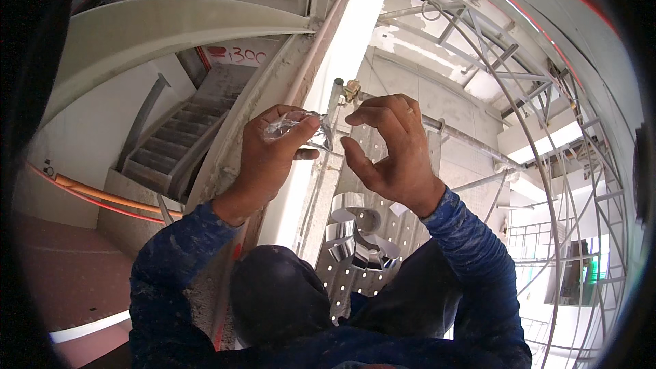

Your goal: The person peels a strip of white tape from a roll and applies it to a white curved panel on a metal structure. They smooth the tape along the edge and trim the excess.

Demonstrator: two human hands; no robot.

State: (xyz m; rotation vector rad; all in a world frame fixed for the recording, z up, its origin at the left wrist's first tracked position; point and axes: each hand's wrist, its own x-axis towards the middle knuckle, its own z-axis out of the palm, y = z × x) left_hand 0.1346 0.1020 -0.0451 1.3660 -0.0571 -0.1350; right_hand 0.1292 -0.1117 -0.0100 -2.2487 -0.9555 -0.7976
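Observation:
My left hand [277, 148] pinches a crumpled, shiny piece of clear plastic film or foil [294, 125] between thumb and fingers. Just right of it, my right hand [392, 151] is raised with thumb and forefinger apart and nothing seen between them. Below the hands, several curled strips of shiny metallic tape or sheet [343, 238] lie on a perforated metal scaffold plank [353, 282]. A white scrap [398, 208] rests beside them, partly behind my right wrist. My bent knees [279, 292] flank the plank.
A scaffold tube [471, 143] with a coupler [352, 90] runs past the plank's far end. Left of me is a concrete ledge [230, 164], with a staircase [174, 138] beyond and below. Loose cables [533, 143] and lattice scaffold frames [610, 184] stand at right.

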